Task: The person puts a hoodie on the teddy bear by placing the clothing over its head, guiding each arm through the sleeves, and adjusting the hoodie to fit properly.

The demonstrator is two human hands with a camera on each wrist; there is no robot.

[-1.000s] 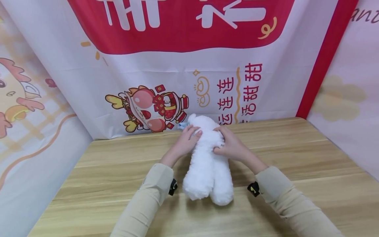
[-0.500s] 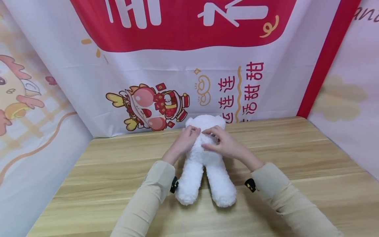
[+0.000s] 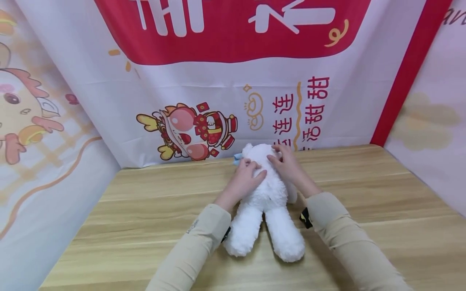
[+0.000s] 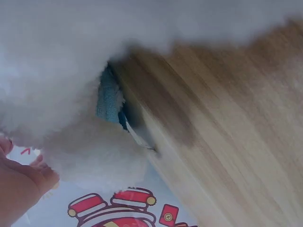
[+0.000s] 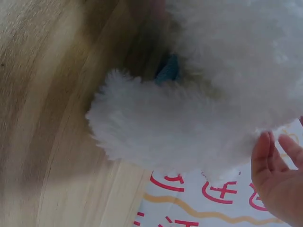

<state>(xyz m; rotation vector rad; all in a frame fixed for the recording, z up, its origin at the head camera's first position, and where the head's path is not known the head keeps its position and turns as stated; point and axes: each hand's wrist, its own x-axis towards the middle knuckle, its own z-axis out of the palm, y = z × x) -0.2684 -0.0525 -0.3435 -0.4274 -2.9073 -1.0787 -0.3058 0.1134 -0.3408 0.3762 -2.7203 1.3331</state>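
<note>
Red-and-white printed cloth backdrop, pale wood-grain desk, fluffy white long-legged plush toy on desk, head end by backdrop, legs spread toward camera, left grip pinching plush near head, right grip holding head's right side, small light-blue fabric piece at head's left.

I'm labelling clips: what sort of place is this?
Probably a small indoor booth: a wood-grain table set against a festive printed banner, with more printed panels at either side.
</note>
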